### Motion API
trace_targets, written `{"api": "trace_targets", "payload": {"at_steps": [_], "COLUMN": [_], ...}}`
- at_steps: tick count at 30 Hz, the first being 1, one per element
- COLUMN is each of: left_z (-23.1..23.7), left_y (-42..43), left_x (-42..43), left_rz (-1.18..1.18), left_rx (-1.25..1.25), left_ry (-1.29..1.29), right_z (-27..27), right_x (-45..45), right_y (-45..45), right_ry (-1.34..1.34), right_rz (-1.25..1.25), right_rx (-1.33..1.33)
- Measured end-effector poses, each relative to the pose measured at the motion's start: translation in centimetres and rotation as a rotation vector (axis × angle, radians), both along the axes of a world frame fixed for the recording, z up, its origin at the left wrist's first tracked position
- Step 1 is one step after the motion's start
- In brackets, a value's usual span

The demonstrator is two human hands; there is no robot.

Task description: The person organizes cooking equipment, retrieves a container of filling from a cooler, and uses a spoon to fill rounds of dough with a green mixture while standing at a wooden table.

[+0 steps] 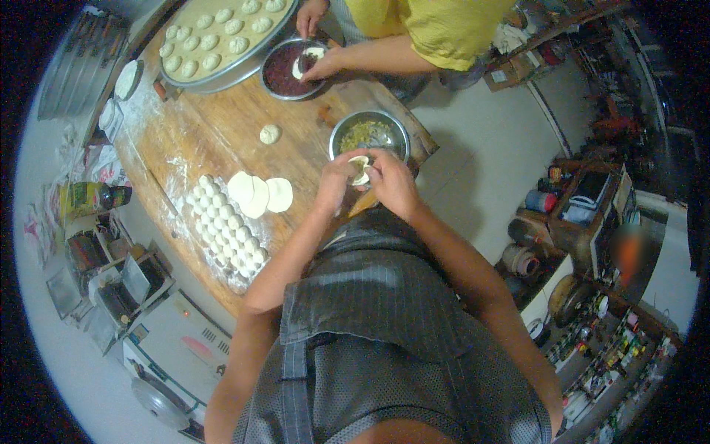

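Observation:
Between my left hand point(339, 178) and my right hand point(391, 182) is a round dough wrapper point(360, 171), cupped around some greenish filling. Both hands hold it by its rim, at the near edge of a steel bowl point(331, 139) of chopped yellow-green filling point(366, 135). Left of the bowl, a pleated bun point(270, 134) sits alone on the wooden table point(222, 119). Several flat dough wrappers point(280, 195) lie overlapping near my left forearm. Beside them, rows of small dough pieces point(227, 227) rest on floured wood.
Across the table a person in a yellow top point(444, 28) holds a wrapper point(302, 65) over a bowl of dark red filling point(277, 72). A large round steamer tray point(222, 80) carries several pleated buns point(234, 26). A thin rolling pin point(161, 191) lies at the left edge.

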State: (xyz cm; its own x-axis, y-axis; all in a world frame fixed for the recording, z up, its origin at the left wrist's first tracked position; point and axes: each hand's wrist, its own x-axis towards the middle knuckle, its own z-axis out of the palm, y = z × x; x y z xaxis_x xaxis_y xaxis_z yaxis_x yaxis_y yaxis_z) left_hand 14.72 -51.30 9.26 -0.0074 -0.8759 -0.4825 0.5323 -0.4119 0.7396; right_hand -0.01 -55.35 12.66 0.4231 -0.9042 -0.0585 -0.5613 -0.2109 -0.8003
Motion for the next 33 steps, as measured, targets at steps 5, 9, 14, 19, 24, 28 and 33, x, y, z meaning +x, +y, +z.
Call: {"api": "trace_targets", "payload": {"at_steps": [5, 9, 14, 19, 24, 28, 33], "left_z": [0.8, 0.7, -0.6, 1.4, 1.7, 2.0, 0.7], "left_y": [0.0, 0.3, -0.7, -1.2, 0.1, -0.1, 0.0], "left_x": [-0.5, -0.5, 0.7, -0.1, -2.3, -2.5, -2.3], "left_rz": [-0.038, -0.104, -0.127, 0.102, 0.277, 0.299, 0.202], "left_rx": [0.038, 0.024, -0.017, 0.106, 0.072, 0.044, -0.026], "left_ry": [-0.164, -0.277, -0.157, 0.126, 0.166, 0.073, -0.278], "right_z": [-0.6, -0.3, -0.8, 0.6, 1.1, 0.8, 0.4], "right_x": [-0.5, -0.5, -0.4, -0.1, 0.1, 0.1, 0.0], "right_y": [-0.6, -0.1, -0.7, -0.9, 0.0, 0.0, -0.3], "right_ry": [0.036, 0.090, -0.037, 0.031, 0.213, 0.100, 0.068], "right_rz": [0.120, 0.078, 0.106, 0.023, 0.063, 0.010, 0.047], "right_rx": [-0.128, -0.128, -0.036, -0.200, -0.217, -0.212, -0.161]}}
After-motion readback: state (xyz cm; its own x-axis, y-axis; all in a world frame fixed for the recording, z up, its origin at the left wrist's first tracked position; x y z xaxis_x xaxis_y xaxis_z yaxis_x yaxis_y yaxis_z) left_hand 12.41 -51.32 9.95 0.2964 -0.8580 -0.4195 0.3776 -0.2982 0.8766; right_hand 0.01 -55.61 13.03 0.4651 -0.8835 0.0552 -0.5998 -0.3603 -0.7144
